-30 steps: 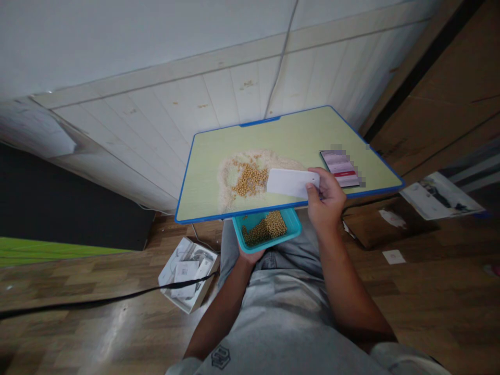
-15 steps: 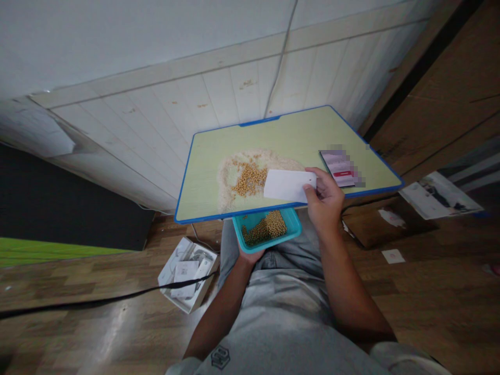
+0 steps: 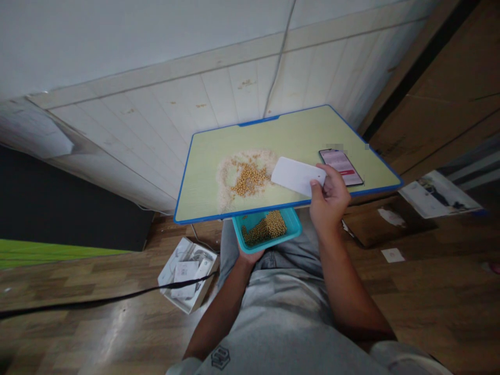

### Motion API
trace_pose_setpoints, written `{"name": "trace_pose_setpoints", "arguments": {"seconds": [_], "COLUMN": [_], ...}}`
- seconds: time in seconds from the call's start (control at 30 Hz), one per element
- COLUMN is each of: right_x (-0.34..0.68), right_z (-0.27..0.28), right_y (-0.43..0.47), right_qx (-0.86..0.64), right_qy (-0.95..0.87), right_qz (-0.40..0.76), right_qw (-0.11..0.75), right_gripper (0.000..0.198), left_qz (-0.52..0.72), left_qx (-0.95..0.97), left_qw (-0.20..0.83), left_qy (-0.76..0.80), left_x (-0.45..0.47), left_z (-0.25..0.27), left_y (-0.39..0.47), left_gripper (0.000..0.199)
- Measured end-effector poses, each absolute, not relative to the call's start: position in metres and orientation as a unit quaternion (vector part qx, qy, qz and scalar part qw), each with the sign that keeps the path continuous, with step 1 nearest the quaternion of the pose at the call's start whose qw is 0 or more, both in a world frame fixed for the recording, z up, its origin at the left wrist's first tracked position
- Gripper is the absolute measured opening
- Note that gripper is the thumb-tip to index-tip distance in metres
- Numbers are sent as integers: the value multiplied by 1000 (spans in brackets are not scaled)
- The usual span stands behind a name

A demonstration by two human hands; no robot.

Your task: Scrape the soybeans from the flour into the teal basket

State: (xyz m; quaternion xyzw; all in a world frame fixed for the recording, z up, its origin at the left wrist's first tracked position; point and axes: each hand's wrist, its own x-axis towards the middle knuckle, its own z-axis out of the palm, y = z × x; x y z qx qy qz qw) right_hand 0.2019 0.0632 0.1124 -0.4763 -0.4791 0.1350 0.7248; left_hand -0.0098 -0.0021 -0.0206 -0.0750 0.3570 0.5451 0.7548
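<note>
Between the thumb and fingers of my right hand (image 3: 331,197) is a white card (image 3: 296,176), tilted just above the table's near edge. To its left, soybeans (image 3: 250,179) lie in a loose patch, ringed by pale rice-like grains (image 3: 223,190) on the tabletop. My left hand (image 3: 250,256) grips a teal plastic tray (image 3: 294,235) from below, under the table's front edge. Soybeans (image 3: 275,224) are heaped in the tray's right part, with darker-looking ones on the left. Most of my left fingers are hidden beneath the tray.
The pale green table (image 3: 300,127) has a blue rim and stands by the white panelled wall (image 3: 156,109). A smartphone (image 3: 344,167) lies at its right. On the floor are an open white box (image 3: 189,276) and a brown carton (image 3: 385,221). A black strap (image 3: 117,299) crosses at left.
My right hand has shifted slightly right with the card, away from the soybeans, and the card's angle has turned. The left hand and tray have stayed in place.
</note>
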Motion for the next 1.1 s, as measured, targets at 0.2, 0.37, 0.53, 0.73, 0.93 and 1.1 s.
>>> {"name": "trace_pose_setpoints", "arguments": {"seconds": [0.2,0.37,0.53,0.73,0.93,1.1], "right_x": [201,199,201,202,202,201], "right_z": [113,116,116,117,118,120], "right_y": [62,61,59,57,58,58], "right_qx": [-483,-471,-482,-482,-476,-465], "right_qy": [-491,-489,-502,-515,-514,-513], "right_qz": [146,155,154,154,161,174], "right_qw": [710,718,702,692,696,700], "right_gripper": [32,30,31,30,30,28], "left_qz": [547,547,546,554,549,544], "left_qx": [-103,-90,-100,-100,-76,-97], "left_qw": [744,745,744,740,743,742], "left_qy": [369,371,371,370,375,380], "left_x": [-6,-5,-4,-2,-4,-2], "left_z": [-8,-5,-3,-4,-5,1], "left_y": [-2,-3,-3,-2,-3,-2], "left_gripper": [60,62,58,58,58,61]}}
